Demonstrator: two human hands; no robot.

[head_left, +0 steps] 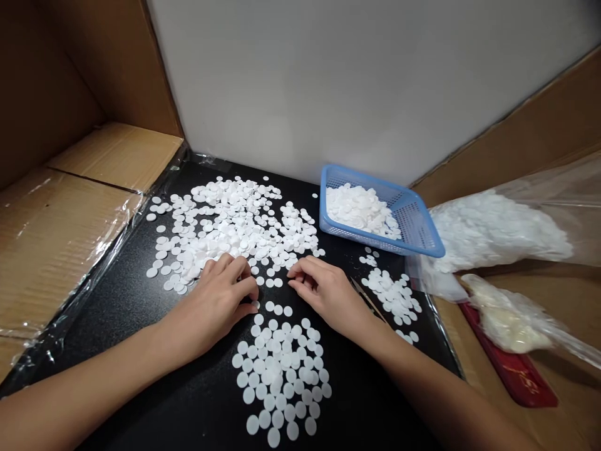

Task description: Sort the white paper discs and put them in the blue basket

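Many small round white discs lie on the black tabletop. A large heap of discs [235, 219] is spread beyond my hands, and a looser group [282, 369] lies on the near side. My left hand [218, 304] rests at the heap's near edge, fingers curled, with a white disc [256, 305] showing at the thumb tip. My right hand [326, 291] is bent inward opposite it, thumb and forefinger close together; whatever is between those tips is too small to make out. Several single discs [278, 309] lie in the gap between both hands.
A blue plastic basket [375, 241] part-filled with discs stands at the back right. Beside my right forearm are a small disc pile [392, 294] and a thin metal tool [366, 297]. Farther right are a clear bag of discs [498, 228] and a red item [516, 369]. Cardboard [70, 232] borders the left.
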